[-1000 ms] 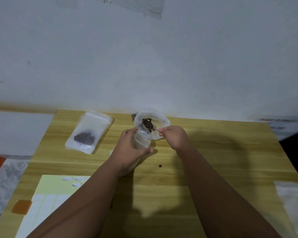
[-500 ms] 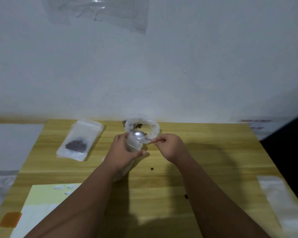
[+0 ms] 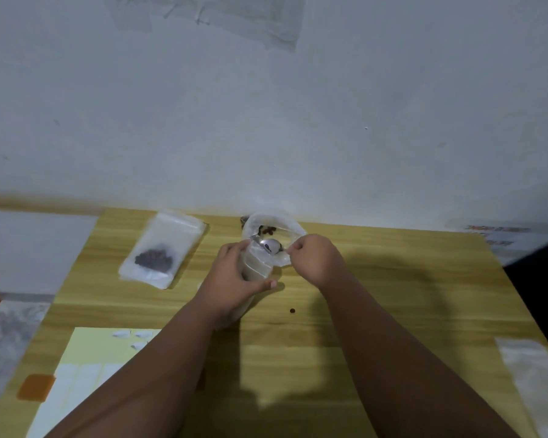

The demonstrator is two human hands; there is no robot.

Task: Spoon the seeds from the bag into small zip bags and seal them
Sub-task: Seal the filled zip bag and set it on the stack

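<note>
Left hand (image 3: 234,279) wraps the small zip bag (image 3: 257,267) and holds it up, while the right hand (image 3: 314,257) pinches the spoon (image 3: 271,246) at the bag's mouth.

Spoon bowl, with a dark seed showing in it, sits at the open mouth, just in front of the seed bag (image 3: 277,227). Likely faults: the soft mouth collapses under the left hand's squeeze, or the spoon tips off-centre, and seeds drop onto the table (image 3: 393,279), where one stray seed (image 3: 292,310) lies already. A swing of the spoon could also snag the seed bag's limp rim. A filled zip bag (image 3: 162,248) lies flat, well to the left.
</note>
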